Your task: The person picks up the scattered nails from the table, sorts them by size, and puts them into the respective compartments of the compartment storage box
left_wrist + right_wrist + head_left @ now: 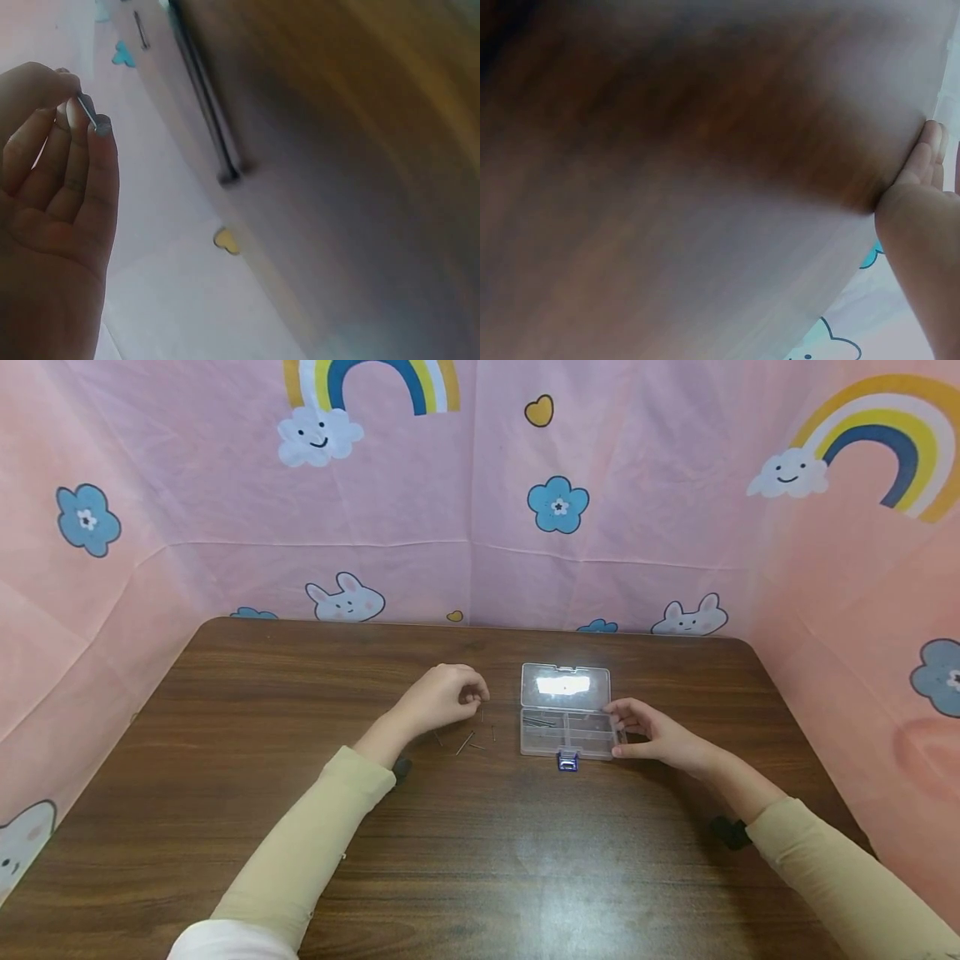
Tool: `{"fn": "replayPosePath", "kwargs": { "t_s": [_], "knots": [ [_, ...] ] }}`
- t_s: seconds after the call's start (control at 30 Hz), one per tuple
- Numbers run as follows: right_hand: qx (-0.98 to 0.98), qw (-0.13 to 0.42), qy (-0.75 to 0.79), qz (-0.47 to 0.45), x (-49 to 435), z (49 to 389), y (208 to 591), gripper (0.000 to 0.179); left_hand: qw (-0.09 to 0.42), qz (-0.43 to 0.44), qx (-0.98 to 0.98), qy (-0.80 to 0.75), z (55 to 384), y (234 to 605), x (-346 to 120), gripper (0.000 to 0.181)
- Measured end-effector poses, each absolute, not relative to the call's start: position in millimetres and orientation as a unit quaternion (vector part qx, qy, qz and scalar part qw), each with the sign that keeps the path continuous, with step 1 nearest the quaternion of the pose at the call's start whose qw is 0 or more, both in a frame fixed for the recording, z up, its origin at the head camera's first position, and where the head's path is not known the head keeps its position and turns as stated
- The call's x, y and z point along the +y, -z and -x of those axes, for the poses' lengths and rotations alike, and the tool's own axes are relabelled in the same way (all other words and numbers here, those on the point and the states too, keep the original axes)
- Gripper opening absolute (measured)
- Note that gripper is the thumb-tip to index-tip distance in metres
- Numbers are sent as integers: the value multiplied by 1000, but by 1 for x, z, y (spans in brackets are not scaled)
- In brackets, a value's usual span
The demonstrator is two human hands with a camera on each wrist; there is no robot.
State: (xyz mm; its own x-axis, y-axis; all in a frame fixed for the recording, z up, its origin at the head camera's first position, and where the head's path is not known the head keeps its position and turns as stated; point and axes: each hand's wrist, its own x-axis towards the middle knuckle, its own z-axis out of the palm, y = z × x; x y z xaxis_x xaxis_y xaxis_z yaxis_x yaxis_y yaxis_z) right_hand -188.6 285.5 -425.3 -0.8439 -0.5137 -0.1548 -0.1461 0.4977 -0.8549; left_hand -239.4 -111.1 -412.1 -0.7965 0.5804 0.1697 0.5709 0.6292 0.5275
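My left hand [442,697] is just above the table, left of the box. Between thumb and fingertip it pinches a thin metal nail [90,112]. More nails lie loose on the table below and beside it, including one long nail [464,743] and a shorter nail [493,733]. A clear plastic compartment box [543,746] stands with its lid [566,698] tipped back and its blue latch [567,762] toward me. Several nails [538,722] lie in its back left compartment. My right hand [651,739] holds the box's right end, thumb at the front corner, fingers at the back corner.
The brown wooden table [480,860] meets a pink patterned cloth [420,510] at its back and sides. A dark band [402,770] shows at the left wrist and a dark piece [729,832] at the right. Light glares off the lid and the tabletop.
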Motion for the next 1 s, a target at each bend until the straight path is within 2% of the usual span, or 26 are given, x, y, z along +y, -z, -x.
{"fn": "replayPosePath", "kwargs": {
  "t_s": [0.57,1.0],
  "knots": [
    [841,198,463,200,285,187,424,62,-2,-364,882,-301,232,411,-56,16],
    [840,200,464,198,286,187,424,62,2,-395,872,-290,230,411,-31,17]
  ]
}}
